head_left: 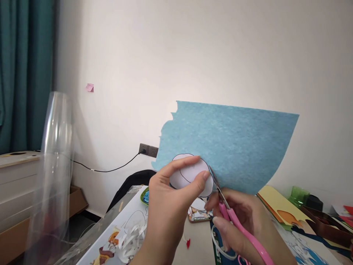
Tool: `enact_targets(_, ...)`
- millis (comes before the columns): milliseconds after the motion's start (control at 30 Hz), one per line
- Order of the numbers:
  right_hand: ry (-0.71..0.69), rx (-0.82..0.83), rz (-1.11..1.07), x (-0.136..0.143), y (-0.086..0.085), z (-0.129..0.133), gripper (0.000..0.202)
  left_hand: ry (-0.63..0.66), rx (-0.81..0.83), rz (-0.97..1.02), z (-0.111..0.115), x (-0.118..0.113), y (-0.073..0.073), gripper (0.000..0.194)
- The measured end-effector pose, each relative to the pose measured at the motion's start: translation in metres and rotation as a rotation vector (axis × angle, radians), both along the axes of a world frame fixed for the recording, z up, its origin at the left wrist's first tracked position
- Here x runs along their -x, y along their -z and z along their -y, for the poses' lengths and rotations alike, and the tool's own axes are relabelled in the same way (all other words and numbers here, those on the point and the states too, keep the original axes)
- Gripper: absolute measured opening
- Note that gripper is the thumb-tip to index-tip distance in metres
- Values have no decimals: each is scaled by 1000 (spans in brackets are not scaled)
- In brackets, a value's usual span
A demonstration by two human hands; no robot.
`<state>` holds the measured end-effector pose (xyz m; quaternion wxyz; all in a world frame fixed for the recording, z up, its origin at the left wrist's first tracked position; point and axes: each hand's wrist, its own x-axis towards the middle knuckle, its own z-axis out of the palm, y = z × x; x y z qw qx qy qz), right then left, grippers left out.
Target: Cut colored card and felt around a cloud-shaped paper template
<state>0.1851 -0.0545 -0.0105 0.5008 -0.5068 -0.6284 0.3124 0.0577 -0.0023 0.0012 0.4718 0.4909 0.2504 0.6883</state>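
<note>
Blue sheet (pixel 234 143) is the work in hand, held up in the air above the table (pixel 195 235), with the pale wall (pixel 220 48) behind it. Its left edge is scalloped, with rounded bites and small points left along it, while the top edge runs nearly straight. Over its lower left part lies a white template (pixel 190 171), a rounded shape with a black outline and one curved line inside. The left hand (pixel 168 202) pinches template and sheet together, index finger and thumb pressed on the white face; the remaining fingers are hidden behind. The right hand (pixel 249 209) grasps the pink scissors (pixel 234 218) by the handles, blades pointing up along the template's right side, with a narrow strip of blue between the two. The step looks like cutting round the template; whether the blades are parted or closed at their tips is hard to make out from this angle. As I judge it, the next move calls for a steady pinch so the white shape does not slip, short bites close to its rim without nicking it, and a gradual turn of the sheet to bring the curve to the blades.
</note>
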Motion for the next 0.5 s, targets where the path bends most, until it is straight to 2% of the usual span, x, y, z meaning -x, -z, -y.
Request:
enact_targets(267, -34, -17, 23, 2, -3, 1, 16, 42, 18, -28, -1, 1, 1, 15)
enact_targets(433, 49, -47, 68, 3, -5, 2, 13, 53, 10, -29, -1, 2, -1, 16)
enact_targets(500, 25, -38, 80, 3, -4, 3, 13, 37, 12, -38, 0, 3, 0, 15)
